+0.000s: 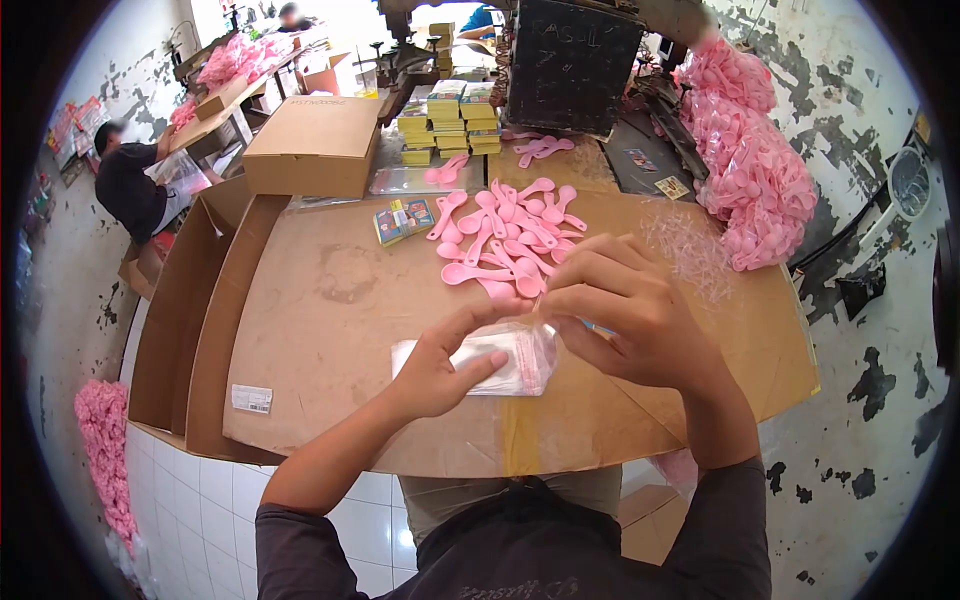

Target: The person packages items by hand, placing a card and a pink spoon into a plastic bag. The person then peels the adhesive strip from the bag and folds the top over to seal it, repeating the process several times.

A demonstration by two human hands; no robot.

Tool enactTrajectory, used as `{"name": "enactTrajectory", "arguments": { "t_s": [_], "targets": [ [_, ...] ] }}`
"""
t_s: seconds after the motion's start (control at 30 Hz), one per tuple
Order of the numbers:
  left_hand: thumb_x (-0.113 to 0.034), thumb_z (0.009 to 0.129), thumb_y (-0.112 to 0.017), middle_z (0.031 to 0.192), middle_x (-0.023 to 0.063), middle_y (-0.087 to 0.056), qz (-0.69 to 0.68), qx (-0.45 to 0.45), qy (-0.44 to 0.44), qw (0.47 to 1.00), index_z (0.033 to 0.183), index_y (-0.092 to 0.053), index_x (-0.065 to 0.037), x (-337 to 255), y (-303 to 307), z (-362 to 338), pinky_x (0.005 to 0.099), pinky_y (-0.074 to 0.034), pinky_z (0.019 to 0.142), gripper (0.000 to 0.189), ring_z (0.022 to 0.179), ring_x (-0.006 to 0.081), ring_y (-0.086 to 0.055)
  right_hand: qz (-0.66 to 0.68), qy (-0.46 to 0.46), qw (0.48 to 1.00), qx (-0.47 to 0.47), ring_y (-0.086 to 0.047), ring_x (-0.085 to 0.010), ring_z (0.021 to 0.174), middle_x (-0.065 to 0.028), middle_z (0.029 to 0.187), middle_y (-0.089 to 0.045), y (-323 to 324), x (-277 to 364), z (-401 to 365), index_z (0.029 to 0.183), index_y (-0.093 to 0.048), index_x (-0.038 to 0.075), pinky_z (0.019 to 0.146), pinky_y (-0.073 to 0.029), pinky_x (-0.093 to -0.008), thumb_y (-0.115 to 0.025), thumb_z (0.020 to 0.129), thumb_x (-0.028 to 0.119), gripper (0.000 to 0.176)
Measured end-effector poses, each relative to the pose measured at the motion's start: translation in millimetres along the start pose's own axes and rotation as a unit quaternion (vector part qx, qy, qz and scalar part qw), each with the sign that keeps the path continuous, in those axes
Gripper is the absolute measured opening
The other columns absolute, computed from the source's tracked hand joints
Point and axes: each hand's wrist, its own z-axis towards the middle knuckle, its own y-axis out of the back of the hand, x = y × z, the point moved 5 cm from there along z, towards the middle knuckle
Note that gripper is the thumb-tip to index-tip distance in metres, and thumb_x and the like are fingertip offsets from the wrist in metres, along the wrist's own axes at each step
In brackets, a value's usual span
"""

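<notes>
My left hand [447, 362] reaches over a stack of clear plastic bags [520, 372], its fingers stretched out and its thumb apart. Its fingertips come close to my right hand [635, 315], whose thumb and fingers are pinched together. What the pinch holds is too small or too clear to make out. A bit of blue [600, 328] shows under the right hand, mostly hidden. Just beyond both hands lies a loose pile of pink measuring spoons [515, 235]. One pink spoon [497, 288] lies close to the left fingertips.
A small bundle of printed cards [403, 221] sits left of the spoons; taller card stacks [448, 115] stand behind. A closed carton [312, 145] is at back left. Clear plastic scraps [690, 245] and bagged pink spoons [755, 160] lie right. A person [132, 185] works at far left.
</notes>
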Motion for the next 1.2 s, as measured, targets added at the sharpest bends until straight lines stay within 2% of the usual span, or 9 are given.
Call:
{"name": "enactTrajectory", "arguments": {
  "t_s": [0.07,0.23,0.43,0.57,0.63,0.83,0.97,1.13,1.2],
  "targets": [
    [-0.011,0.098,-0.067,0.143,0.0123,-0.061,0.085,0.022,-0.047,0.995,0.145,-0.052,-0.002,-15.8,-6.4,-0.2,0.038,-0.04,0.115,0.05,0.134,0.0202,-0.055,-0.014,-0.028,1.0,0.004,-0.065,-0.0257,0.09,-0.0038,0.09,-0.065,1.7,-0.7,-0.8,0.095,-0.072,0.008,0.075,-0.051,-0.0389,-0.076,0.084,0.01,0.012],
    [-0.011,0.098,-0.069,0.133,0.0107,-0.067,0.085,0.007,-0.017,0.996,0.141,-0.056,-0.001,-15.5,-12.5,0.3,0.0365,-0.047,0.109,0.046,0.126,0.0197,-0.062,0.065,-0.064,0.996,-0.001,-0.065,-0.0255,0.076,-0.0069,0.084,-0.064,-5.8,-4.7,-4.2,0.099,-0.072,0.006,0.069,-0.051,-0.0386,-0.075,0.085,0.009,0.015],
    [-0.009,0.103,-0.063,0.117,0.0118,-0.074,-0.003,-0.043,0.012,0.999,0.135,-0.059,0.002,-13.7,-12.5,2.9,0.0313,-0.055,0.096,0.034,0.109,0.0169,-0.072,0.119,-0.081,0.99,-0.003,-0.065,-0.0263,0.077,-0.0078,0.084,-0.065,-12.5,-4.1,-5.6,0.102,-0.071,0.005,0.069,-0.052,-0.0391,-0.074,0.087,0.009,0.016],
    [-0.009,0.103,-0.064,0.109,0.0117,-0.077,-0.062,-0.061,0.04,0.995,0.133,-0.062,0.001,-12.3,-11.8,2.3,0.0276,-0.058,0.085,0.032,0.1,0.0127,-0.073,0.094,-0.103,0.987,-0.078,-0.065,-0.0265,0.085,-0.0084,0.094,-0.066,-17.5,-7.8,-7.2,0.1,-0.071,0.006,0.074,-0.051,-0.0385,-0.076,0.086,0.01,0.015],
    [-0.009,0.102,-0.066,0.102,0.0102,-0.078,-0.041,-0.092,0.039,0.994,0.131,-0.063,0.001,-8.6,-8.9,1.5,0.026,-0.058,0.078,0.031,0.094,0.011,-0.073,0.067,-0.092,0.983,-0.148,-0.066,-0.0265,0.093,-0.0081,0.101,-0.065,-16.8,-4.1,-7.8,0.098,-0.07,0.008,0.079,-0.051,-0.0387,-0.077,0.085,0.011,0.015],
    [0.0,0.096,-0.07,0.094,0.0095,-0.078,0.082,-0.103,0.019,0.991,0.129,-0.063,0.005,-20.6,-9.5,-1.1,0.0233,-0.057,0.068,0.034,0.08,0.0103,-0.072,-0.116,-0.014,0.989,-0.091,-0.062,-0.024,0.109,-0.0066,0.108,-0.064,-32.5,17.8,-4.4,0.094,-0.068,0.007,0.092,-0.045,-0.039,-0.077,0.079,0.014,0.019],
    [-0.001,0.09,-0.075,0.086,0.0089,-0.078,0.206,-0.111,-0.038,0.972,0.129,-0.064,0.004,-25.8,-11.3,-3.2,0.0229,-0.056,0.06,0.041,0.071,0.008,-0.071,-0.147,0.006,0.984,-0.097,-0.062,-0.0239,0.109,-0.007,0.108,-0.064,-39.0,16.0,-4.2,0.093,-0.067,0.005,0.093,-0.045,-0.0387,-0.075,0.077,0.015,0.021],
    [-0.013,0.09,-0.078,0.083,0.0094,-0.077,0.325,-0.096,-0.084,0.937,0.136,-0.061,-0.001,-31.2,-17.2,-3.0,0.03,-0.056,0.059,0.05,0.062,0.0172,-0.07,-0.226,0.03,0.971,-0.066,-0.061,-0.0251,0.105,-0.0081,0.106,-0.063,-47.5,19.3,-4.3,0.091,-0.065,0.004,0.092,-0.045,-0.0389,-0.072,0.078,0.014,0.018],
    [-0.013,0.091,-0.078,0.083,0.0092,-0.076,0.33,-0.089,-0.082,0.936,0.136,-0.061,-0.001,-31.9,-19.5,-2.4,0.0295,-0.057,0.06,0.05,0.064,0.0167,-0.071,-0.175,-0.018,0.981,-0.078,-0.06,-0.0266,0.101,-0.0093,0.103,-0.061,-42.2,7.6,-2.5,0.092,-0.063,0.003,0.089,-0.046,-0.0399,-0.07,0.079,0.012,0.017]
  ]
}}
